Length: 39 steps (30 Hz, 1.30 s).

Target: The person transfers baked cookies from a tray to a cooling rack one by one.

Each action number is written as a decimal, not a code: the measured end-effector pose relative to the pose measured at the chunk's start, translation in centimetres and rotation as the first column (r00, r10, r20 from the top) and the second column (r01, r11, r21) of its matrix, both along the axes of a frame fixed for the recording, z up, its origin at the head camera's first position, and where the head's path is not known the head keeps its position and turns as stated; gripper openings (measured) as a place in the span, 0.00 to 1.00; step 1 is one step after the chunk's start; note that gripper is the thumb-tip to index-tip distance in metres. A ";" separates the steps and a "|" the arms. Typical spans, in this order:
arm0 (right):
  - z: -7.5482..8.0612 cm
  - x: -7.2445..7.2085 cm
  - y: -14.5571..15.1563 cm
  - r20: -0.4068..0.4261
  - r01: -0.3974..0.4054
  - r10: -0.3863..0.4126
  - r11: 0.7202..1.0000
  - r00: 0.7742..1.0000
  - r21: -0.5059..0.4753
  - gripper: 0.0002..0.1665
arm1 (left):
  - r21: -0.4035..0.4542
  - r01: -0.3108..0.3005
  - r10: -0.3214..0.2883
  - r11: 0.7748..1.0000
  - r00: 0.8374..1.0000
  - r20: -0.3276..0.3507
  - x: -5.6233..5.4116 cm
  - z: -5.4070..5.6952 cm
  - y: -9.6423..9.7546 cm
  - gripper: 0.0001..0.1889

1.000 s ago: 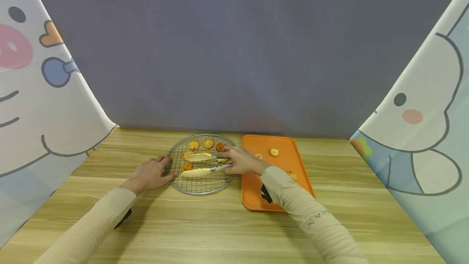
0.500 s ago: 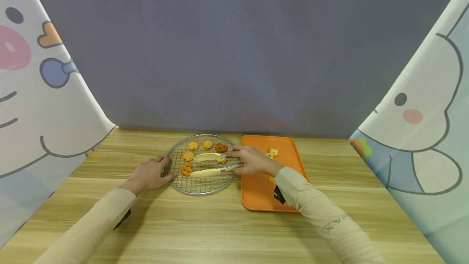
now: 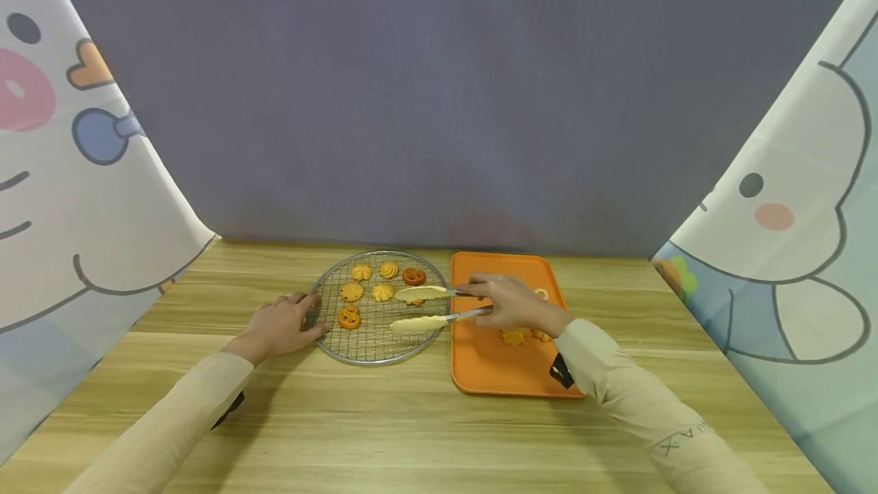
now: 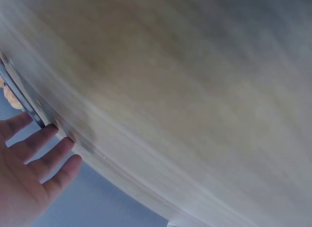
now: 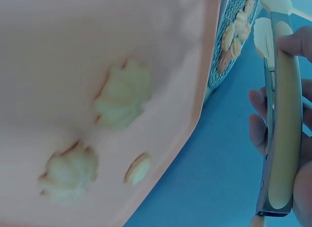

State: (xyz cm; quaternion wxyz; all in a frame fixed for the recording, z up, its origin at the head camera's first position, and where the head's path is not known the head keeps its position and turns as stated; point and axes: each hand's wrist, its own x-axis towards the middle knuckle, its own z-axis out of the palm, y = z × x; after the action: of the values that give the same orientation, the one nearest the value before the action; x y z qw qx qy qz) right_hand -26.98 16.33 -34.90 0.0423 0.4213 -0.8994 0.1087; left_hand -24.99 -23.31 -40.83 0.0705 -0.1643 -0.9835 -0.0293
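My right hand grips a pair of tongs with cream tips and metal arms, above the orange tray. The two tips stand apart over the right part of a round wire cooling rack, the upper one partly covering a small cookie. In the right wrist view the fingers and thumb wrap the tongs' handle. At the rack's left rim rests my left hand, fingers extended, fingertips right at the metal edge. Several cookies lie on the rack, including a star-shaped cookie and a pretzel-shaped cookie.
On the orange tray lie a ring-shaped cookie and a flower-shaped cookie, with another cookie beside it. The wooden table runs to a grey cloth backdrop. Printed cartoon panels flank both sides.
My right hand has moved right with the tongs, from over the rack to over the tray. The star-shaped cookie has come into view where the tongs were. My left hand stays put.
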 end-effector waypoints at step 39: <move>0.5 2.9 14.9 -0.029 -0.033 0.030 0.994 0.999 -0.100 0.29 | -0.008 -0.008 0.008 1.000 1.000 -0.004 0.1 0.1 0.1 0.34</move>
State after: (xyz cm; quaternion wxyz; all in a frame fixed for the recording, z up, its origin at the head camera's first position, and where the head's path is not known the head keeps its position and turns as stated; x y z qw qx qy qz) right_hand -24.05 31.26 -34.43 0.0741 0.4342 -0.8854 0.1485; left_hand -24.93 -23.22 -40.69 0.0718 -0.1608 -0.9841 -0.0248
